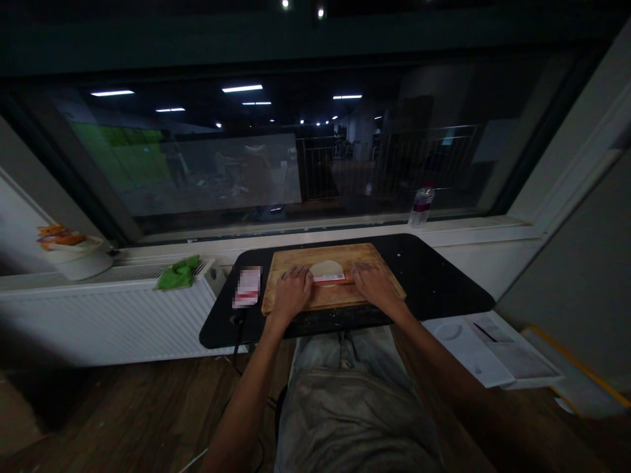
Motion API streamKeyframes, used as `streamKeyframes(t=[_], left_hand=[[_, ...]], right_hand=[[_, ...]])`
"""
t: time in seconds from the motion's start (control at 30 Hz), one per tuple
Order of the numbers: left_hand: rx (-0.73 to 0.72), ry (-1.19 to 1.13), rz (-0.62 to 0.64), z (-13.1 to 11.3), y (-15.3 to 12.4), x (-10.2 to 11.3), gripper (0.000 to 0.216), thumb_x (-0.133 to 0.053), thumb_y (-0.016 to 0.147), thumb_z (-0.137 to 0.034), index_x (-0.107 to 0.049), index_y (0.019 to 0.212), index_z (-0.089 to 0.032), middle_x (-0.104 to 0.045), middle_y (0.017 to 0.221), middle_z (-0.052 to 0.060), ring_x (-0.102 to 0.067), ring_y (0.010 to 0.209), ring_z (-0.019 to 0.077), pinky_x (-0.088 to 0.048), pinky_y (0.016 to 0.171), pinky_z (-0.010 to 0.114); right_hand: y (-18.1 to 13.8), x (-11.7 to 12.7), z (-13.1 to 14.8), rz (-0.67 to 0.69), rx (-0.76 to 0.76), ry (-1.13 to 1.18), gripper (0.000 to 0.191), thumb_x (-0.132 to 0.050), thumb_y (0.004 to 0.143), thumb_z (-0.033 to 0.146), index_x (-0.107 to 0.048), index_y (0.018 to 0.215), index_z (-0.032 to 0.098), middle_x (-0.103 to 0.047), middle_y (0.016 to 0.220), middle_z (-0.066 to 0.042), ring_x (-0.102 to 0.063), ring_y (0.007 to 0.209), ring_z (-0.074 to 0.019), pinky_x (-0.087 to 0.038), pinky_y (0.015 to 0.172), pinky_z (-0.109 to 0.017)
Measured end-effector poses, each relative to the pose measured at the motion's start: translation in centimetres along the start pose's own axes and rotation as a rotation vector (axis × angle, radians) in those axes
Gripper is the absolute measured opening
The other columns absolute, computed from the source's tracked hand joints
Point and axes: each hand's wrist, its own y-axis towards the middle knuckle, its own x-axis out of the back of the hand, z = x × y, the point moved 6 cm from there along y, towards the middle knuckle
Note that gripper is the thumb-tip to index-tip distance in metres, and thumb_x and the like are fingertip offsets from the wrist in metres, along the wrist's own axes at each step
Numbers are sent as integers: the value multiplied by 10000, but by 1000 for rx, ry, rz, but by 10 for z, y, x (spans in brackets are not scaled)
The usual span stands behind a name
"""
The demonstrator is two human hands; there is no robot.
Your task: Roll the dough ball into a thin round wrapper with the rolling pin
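A wooden cutting board (280, 259) lies on the black table, and on it is a round, pale sheet of dough (327, 267). Across the dough runs a rolling pin (329, 278) with a white and red label or wrap at its middle. My left hand (294, 285) is over the pin's left end, fingers curled down on it. Over the right end is my right hand (369, 281), its fingers bent in the same way. Both palms hide the ends of the pin. The dough's near edge shows just below the pin.
A blurred phone-like object (247, 286) and a black cable (237, 328) are on the table's (434, 282) left side. A green cloth (178, 272) and white tub (81, 260) sit by the radiator (148, 322). A water bottle (421, 207) stands on the sill; white papers (473, 351) lie lower right.
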Motion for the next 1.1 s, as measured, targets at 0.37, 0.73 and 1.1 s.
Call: streamKeyframes(t=[0.37,0.73,1.1], left_hand=[[11,103,46,-3,7,5,482,-320,1193,-333,-746,1362,-183,-747,1474,133,-621,1451,289,-488,1233,462],[-14,-32,-17,2,-8,-2,483,-351,1193,-375,-743,1452,-268,-704,1576,37,-530,1571,275,-420,1338,490],[-27,-44,-44,-1,-10,0,462,-377,1192,-358,-775,1396,-244,-712,1559,42,-544,1557,269,-390,1360,465]], right_hand=[[9,-2,1,11,29,-95,476,-335,1159,200,-758,1332,68,-793,1352,-213,-734,1280,-305,-515,1148,-378],[-12,-5,2,-44,-81,29,517,-320,1185,267,-719,1460,88,-723,1519,-197,-662,1442,-303,-495,1225,-403],[-16,0,3,-55,-90,63,532,-315,1189,292,-719,1469,88,-716,1527,-201,-663,1444,-297,-477,1252,-416]])
